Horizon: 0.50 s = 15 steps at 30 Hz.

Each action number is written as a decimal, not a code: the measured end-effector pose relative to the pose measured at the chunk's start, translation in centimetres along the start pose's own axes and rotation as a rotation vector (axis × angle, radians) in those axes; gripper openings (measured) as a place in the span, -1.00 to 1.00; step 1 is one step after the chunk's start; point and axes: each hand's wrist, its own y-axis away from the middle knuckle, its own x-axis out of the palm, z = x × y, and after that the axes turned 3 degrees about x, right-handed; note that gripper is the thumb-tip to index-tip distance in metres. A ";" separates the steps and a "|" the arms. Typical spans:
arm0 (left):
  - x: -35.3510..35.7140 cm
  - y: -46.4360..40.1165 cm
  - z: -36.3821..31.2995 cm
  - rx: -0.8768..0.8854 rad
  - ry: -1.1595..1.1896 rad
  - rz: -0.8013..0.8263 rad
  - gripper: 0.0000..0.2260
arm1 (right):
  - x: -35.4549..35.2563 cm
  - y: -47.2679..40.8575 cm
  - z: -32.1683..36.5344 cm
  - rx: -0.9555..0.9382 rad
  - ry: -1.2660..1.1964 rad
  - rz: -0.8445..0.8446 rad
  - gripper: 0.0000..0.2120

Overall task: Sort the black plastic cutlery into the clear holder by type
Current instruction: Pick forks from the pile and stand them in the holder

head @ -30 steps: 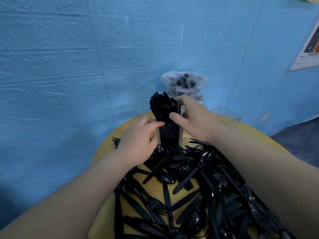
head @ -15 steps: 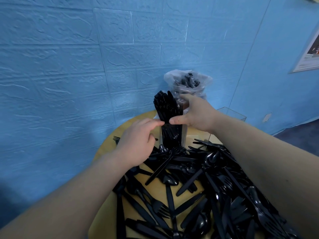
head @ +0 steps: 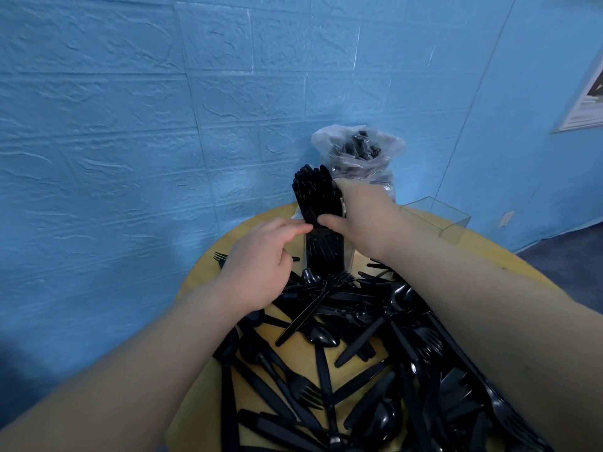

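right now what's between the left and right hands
In the head view, the upright bundle of black plastic cutlery in the clear holder stands between the left hand and right hand.

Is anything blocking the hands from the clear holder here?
No. Both hands are already at it: the left hand reaches the clear holder at its front rim, and the right hand wraps round the upright bundle of cutlery standing in it.
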 end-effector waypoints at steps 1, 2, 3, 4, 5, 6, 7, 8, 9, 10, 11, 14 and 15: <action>0.0 0.0 0.0 -0.001 -0.001 0.006 -0.47 | 0.1 0.0 -0.1 0.007 0.013 0.014 -0.60; -0.1 0.0 -0.1 -0.002 -0.002 0.016 -0.47 | -0.1 0.1 -0.2 0.014 0.009 0.031 -0.57; -0.2 0.0 -0.1 -0.002 -0.004 0.027 -0.47 | -0.2 0.2 -0.4 0.015 -0.005 0.050 -0.53; -0.3 -0.1 -0.1 0.000 -0.008 0.036 -0.47 | -0.5 0.5 -0.5 0.005 -0.019 0.066 -0.49; -0.3 -0.1 -0.1 0.003 -0.015 0.042 -0.47 | -0.8 0.8 -0.6 -0.007 -0.025 0.076 -0.43; -0.4 0.0 -0.2 0.003 -0.019 0.046 -0.48 | -1.1 1.2 -0.6 -0.011 -0.025 0.081 -0.37; -0.3 0.1 -0.3 -0.005 -0.017 0.049 -0.48 | -1.3 1.6 -0.6 -0.001 -0.022 0.083 -0.30; -0.3 0.4 -0.6 -0.018 -0.010 0.048 -0.49 | -1.5 2.2 -0.5 0.015 -0.014 0.078 -0.24; -0.3 0.8 -1.0 -0.028 -0.001 0.046 -0.50 | -1.7 2.8 -0.6 0.034 -0.003 0.065 -0.20; -0.4 1.2 -1.3 -0.026 0.003 0.040 -0.52 | -2.0 3.5 -0.6 0.049 0.008 0.047 -0.19; -0.5 1.7 -1.7 -0.017 0.002 0.030 -0.52 | -2.4 4.2 -0.7 0.062 0.016 0.031 -0.20; -0.7 3.8 -3.1 -0.003 -0.025 0.010 -0.56 | -3.3 7.1 -0.7 0.064 0.029 0.000 -0.30; -0.7 4.8 -3.6 -0.010 -0.033 0.024 -0.58 | -3.4 8.3 -0.8 0.061 0.025 -0.002 -0.34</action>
